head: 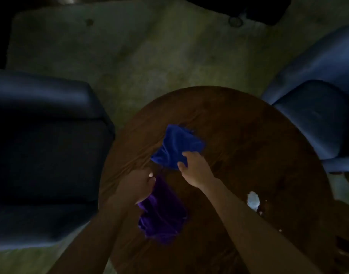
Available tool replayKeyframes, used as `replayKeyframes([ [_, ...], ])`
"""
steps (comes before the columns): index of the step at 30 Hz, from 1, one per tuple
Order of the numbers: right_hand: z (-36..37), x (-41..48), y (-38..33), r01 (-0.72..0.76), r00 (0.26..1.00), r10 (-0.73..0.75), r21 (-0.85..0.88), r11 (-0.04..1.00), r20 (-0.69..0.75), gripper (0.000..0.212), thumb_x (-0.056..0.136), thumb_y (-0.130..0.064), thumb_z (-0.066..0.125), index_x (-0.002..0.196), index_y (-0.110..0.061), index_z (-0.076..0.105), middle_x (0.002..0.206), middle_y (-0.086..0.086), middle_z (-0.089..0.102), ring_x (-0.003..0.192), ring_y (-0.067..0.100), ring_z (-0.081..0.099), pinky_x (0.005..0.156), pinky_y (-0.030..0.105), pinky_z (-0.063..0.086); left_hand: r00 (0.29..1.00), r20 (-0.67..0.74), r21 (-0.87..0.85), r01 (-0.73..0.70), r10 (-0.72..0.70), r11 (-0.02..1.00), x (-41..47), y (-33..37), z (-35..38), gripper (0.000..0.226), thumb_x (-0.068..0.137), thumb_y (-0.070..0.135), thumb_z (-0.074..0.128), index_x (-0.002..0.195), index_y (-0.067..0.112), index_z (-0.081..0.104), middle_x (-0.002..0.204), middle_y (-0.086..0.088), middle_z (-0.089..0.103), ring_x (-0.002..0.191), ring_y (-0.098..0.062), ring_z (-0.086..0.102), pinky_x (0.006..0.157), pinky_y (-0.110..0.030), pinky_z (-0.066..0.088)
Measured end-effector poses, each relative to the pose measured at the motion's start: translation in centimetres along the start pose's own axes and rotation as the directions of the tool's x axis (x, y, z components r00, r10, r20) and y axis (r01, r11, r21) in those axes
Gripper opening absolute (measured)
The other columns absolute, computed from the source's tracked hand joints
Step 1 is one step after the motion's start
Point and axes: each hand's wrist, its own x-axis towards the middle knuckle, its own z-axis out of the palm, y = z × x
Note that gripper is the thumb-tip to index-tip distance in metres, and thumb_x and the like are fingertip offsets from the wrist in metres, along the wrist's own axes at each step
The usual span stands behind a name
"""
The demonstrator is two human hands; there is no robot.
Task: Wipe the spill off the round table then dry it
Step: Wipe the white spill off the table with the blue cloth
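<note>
A round brown wooden table (pixel 248 139) fills the lower middle of the dim head view. A blue cloth (pixel 176 147) lies crumpled near the table's middle, and my right hand (pixel 195 170) grips its near edge with thumb and fingers. A purple cloth (pixel 161 216) lies bunched closer to me, and my left hand (pixel 139 186) is closed on its far end. A white wet patch, the spill (pixel 253 199), shines on the table to the right of my right forearm, apart from both cloths, with small droplets near it.
A dark blue armchair (pixel 45 147) stands close to the table's left edge. A second blue chair (pixel 318 107) touches the table's right side. A pale worn rug (pixel 149 52) covers the floor beyond the table. The room is very dark.
</note>
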Motion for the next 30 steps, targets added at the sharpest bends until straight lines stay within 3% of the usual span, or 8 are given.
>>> replayKeyframes([
  [4, 1.9, 5.4, -0.9, 0.077, 0.991, -0.09, -0.132, 0.988, -0.094, 0.071, 0.107, -0.059, 0.036, 0.166, -0.025, 0.015, 0.174, 0.016, 0.004, 0.16, 0.038, 0.005, 0.126, 0.052, 0.017, 0.997, -0.048, 0.029, -0.053, 0.055, 0.998, 2.4, -0.5, 1.3, 0.035, 0.1, 0.022, 0.057, 0.13, 0.009, 0.068, 0.124, -0.015, 0.069, 0.111, -0.032, 0.066, 0.098, -0.041, 0.047],
  [8, 3.9, 8.0, 0.2, 0.118, 0.978, -0.154, -0.239, 0.964, -0.139, 0.083, 0.097, -0.08, 0.014, 0.166, -0.036, -0.004, 0.173, 0.013, -0.015, 0.16, 0.034, -0.013, 0.127, 0.051, -0.006, 0.996, -0.084, 0.073, -0.034, 0.04, 0.997, 3.5, -1.3, 2.5, 0.053, 0.099, 0.025, 0.064, 0.149, 0.013, 0.052, 0.148, -0.018, 0.052, 0.131, -0.037, 0.054, 0.101, -0.046, 0.045],
  [13, 3.4, 9.3, 3.7, 0.157, 0.938, -0.237, -0.301, 0.941, -0.252, 0.087, 0.091, -0.089, 0.01, 0.165, -0.044, 0.004, 0.175, 0.009, -0.01, 0.162, 0.03, -0.005, 0.128, 0.048, -0.004, 0.998, -0.064, 0.085, 0.022, -0.017, 0.996, 4.5, -1.7, 3.1, 0.066, 0.102, 0.037, 0.056, 0.162, 0.025, 0.03, 0.166, -0.016, 0.029, 0.151, -0.036, 0.029, 0.116, -0.052, 0.036],
  [18, -1.6, 10.4, 11.6, 0.032, 0.925, -0.13, -0.27, 0.962, -0.356, 0.086, 0.089, -0.092, 0.008, 0.162, -0.048, -0.003, 0.175, 0.008, -0.008, 0.161, 0.031, -0.003, 0.128, 0.049, -0.001, 0.999, 0.021, 0.191, 0.019, -0.024, 0.981, 7.4, 1.0, 3.3, 0.072, 0.099, 0.061, 0.031, 0.164, 0.034, 0.016, 0.173, -0.007, 0.008, 0.158, -0.03, 0.007, 0.123, -0.055, 0.023],
  [20, -4.0, 9.7, 16.1, -0.011, 0.917, -0.098, -0.27, 0.963, -0.387, 0.086, 0.089, -0.092, 0.009, 0.162, -0.048, -0.002, 0.175, 0.009, -0.006, 0.161, 0.031, 0.0, 0.129, 0.05, 0.003, 0.999, 0.028, 0.213, -0.021, 0.015, 0.977, 8.5, 3.4, 4.1, 0.077, 0.094, 0.067, 0.019, 0.164, 0.036, 0.012, 0.173, -0.005, 0.003, 0.158, -0.03, 0.002, 0.124, -0.056, 0.02],
  [30, -9.1, -0.9, 36.2, -0.327, 0.82, 0.236, -0.087, 0.941, -0.521, 0.084, 0.093, -0.085, 0.021, 0.164, -0.042, 0.009, 0.175, 0.014, -0.001, 0.161, 0.032, 0.001, 0.13, 0.054, 0.007, 0.962, 0.036, 0.397, -0.263, 0.271, 0.88, 11.8, 14.7, 12.1, 0.067, 0.097, 0.071, 0.001, 0.159, 0.049, -0.013, 0.17, 0.002, -0.02, 0.156, -0.031, -0.02, 0.123, -0.064, -0.004],
])
